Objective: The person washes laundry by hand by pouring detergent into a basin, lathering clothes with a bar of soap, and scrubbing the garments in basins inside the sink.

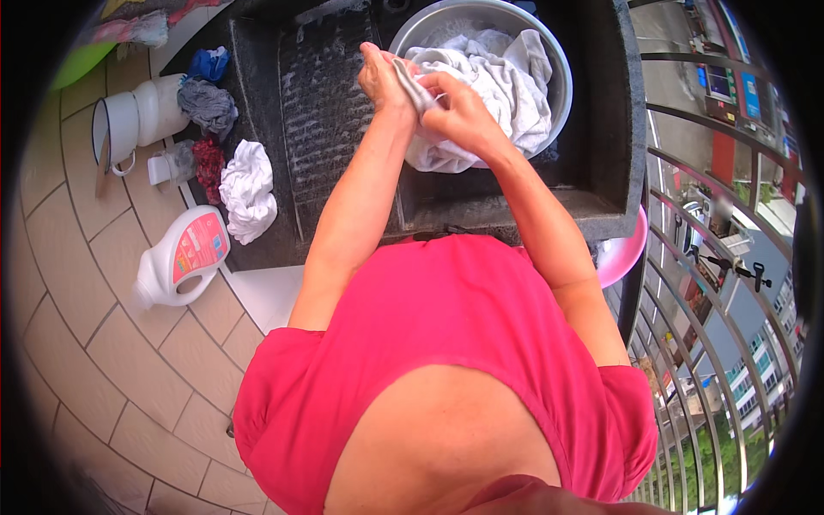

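My right hand [460, 112] pinches a ribbed, greyish-white cloth band [412, 84] between thumb and fingers. Against the other side of this band is my left hand [385, 80], its thumb side raised and its fingers partly hidden by the fabric. Both hands are over the left rim of a round metal basin [563, 96]. A heap of wet, white patterned cloth [496, 84] fills much of the basin and hangs over its near rim. The basin stands in the dark stone sink [515, 212], right of a ridged washboard [325, 116] with suds.
On the sink's left ledge lie a crumpled white cloth [248, 193], a dark red cloth [208, 161] and a grey cloth [209, 106]. Further left are a detergent bottle [183, 257] and a white enamel mug [119, 125]. Metal railings [714, 309] run along the right, near a pink basin [624, 251].
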The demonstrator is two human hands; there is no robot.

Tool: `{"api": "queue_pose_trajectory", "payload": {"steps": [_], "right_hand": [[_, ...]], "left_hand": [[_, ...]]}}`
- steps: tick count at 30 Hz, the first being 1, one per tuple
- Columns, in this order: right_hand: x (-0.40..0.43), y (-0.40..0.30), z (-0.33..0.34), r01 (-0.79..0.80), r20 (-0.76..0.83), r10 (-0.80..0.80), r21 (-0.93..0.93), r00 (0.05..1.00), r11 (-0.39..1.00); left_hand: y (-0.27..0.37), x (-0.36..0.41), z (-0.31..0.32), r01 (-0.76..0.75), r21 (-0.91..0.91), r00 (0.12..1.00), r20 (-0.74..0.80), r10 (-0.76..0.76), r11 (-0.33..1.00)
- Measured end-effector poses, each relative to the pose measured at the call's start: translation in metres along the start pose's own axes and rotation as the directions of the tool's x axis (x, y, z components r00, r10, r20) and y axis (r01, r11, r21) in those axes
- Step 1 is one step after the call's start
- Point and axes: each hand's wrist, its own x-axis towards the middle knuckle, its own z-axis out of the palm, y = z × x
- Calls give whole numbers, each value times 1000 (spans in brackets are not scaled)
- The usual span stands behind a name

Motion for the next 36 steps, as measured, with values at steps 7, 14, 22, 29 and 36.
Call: {"api": "queue_pose_trajectory", "payload": {"steps": [7,14,22,29,36], "right_hand": [[-4,9,9,-221,-91,337,594,937,774],[-10,17,14,-145,-90,316,750,945,646],[-15,4,-6,-149,12,242,818,970,555],[-13,3,-6,-105,-113,353,834,929,542],[-6,8,-11,-91,-105,183,572,977,815]], "left_hand": [[4,-37,-26,-468,526,874,391,287,710],[15,-54,-42,-529,596,795,598,106,605],[22,-73,-41,-423,566,807,591,10,708],[13,-76,-54,-432,373,843,490,221,821],[27,-104,-45,-245,99,917,348,197,964]]}}
